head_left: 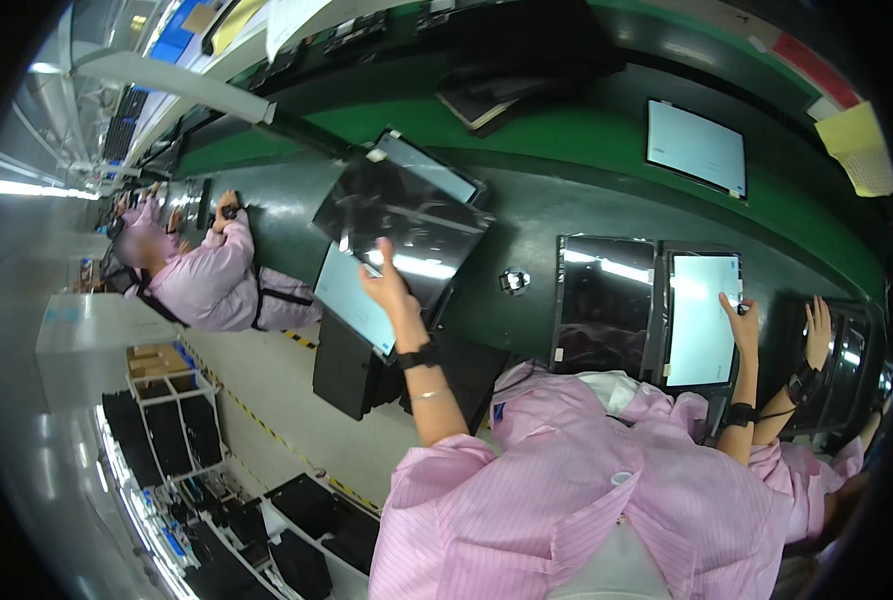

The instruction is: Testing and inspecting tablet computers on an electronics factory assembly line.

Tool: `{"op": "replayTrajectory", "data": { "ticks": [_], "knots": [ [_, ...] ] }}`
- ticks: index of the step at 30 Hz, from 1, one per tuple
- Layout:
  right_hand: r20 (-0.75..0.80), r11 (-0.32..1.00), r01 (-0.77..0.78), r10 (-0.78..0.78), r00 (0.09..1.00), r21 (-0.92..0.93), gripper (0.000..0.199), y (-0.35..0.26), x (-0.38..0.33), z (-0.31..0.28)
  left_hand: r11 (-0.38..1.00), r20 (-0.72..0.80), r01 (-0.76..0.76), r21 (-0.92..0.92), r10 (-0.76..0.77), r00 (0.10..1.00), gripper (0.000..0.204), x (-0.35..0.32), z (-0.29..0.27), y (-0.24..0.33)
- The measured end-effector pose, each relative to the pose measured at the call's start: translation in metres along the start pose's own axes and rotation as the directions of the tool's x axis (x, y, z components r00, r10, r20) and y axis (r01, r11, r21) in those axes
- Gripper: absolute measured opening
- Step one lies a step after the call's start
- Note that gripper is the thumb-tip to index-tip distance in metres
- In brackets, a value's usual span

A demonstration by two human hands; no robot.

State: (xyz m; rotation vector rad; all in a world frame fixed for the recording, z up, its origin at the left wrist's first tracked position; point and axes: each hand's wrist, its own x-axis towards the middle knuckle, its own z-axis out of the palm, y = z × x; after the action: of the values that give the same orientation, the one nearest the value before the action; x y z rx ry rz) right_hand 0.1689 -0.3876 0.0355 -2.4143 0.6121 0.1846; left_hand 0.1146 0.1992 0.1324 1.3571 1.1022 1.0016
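Observation:
My left hand point(390, 292) is at the near edge of a glossy dark display panel point(406, 215), its fingers closed about that edge. This panel lies askew over a panel with a pale lit face point(351, 295). To the right, my right hand point(742, 328) grips the right edge of a lit display panel point(701, 320), one digit over the pale face. The digits on the underside are hidden. Between these groups, nearer the right one, a film-covered dark panel point(606, 305) lies flat. A small shiny object point(513, 281) rests on the bench to its left.
A co-worker's hand point(817, 332) is close to my right hand, over dark panels point(846, 350). Another lit panel point(696, 147) stands on the green strip behind. A metal arm point(186, 90) reaches in from the upper left. Another person point(201, 275) sits at the far left.

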Motion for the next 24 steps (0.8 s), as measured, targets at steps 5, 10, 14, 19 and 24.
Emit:
{"op": "replayTrajectory", "data": {
  "ticks": [5, 10, 14, 19, 24],
  "knots": [
    [0.043, 0.996, 0.043, -0.039, 0.998, -0.080, 0.082, -0.005, -0.002, -0.008, 0.992, -0.047, 0.042, -0.122, -0.048, 0.998, 0.041, 0.067, 0.004, -0.024],
    [0.185, 0.997, -0.042, 0.055, 0.981, -0.072, 0.085, -0.003, 0.006, -0.011, 0.987, 0.052, 0.076, 0.140, -0.084, 0.995, 0.045, 0.090, -0.007, -0.046],
    [0.257, 0.993, -0.078, 0.099, 0.961, -0.091, 0.084, -0.001, 0.008, -0.009, 0.733, 0.167, -0.052, 0.678, -0.085, 0.982, 0.067, 0.090, -0.018, -0.034],
    [0.279, 0.984, -0.156, 0.126, 0.952, 0.087, 0.080, 0.000, -0.001, -0.006, 0.552, 0.229, -0.110, 0.826, -0.151, 0.962, 0.075, 0.083, -0.020, -0.009],
    [0.299, 0.947, -0.192, 0.110, 0.948, 0.259, 0.074, 0.011, -0.005, -0.014, 0.536, 0.297, -0.117, 0.836, -0.263, 0.918, 0.079, 0.090, -0.017, -0.008]
  ]
}}
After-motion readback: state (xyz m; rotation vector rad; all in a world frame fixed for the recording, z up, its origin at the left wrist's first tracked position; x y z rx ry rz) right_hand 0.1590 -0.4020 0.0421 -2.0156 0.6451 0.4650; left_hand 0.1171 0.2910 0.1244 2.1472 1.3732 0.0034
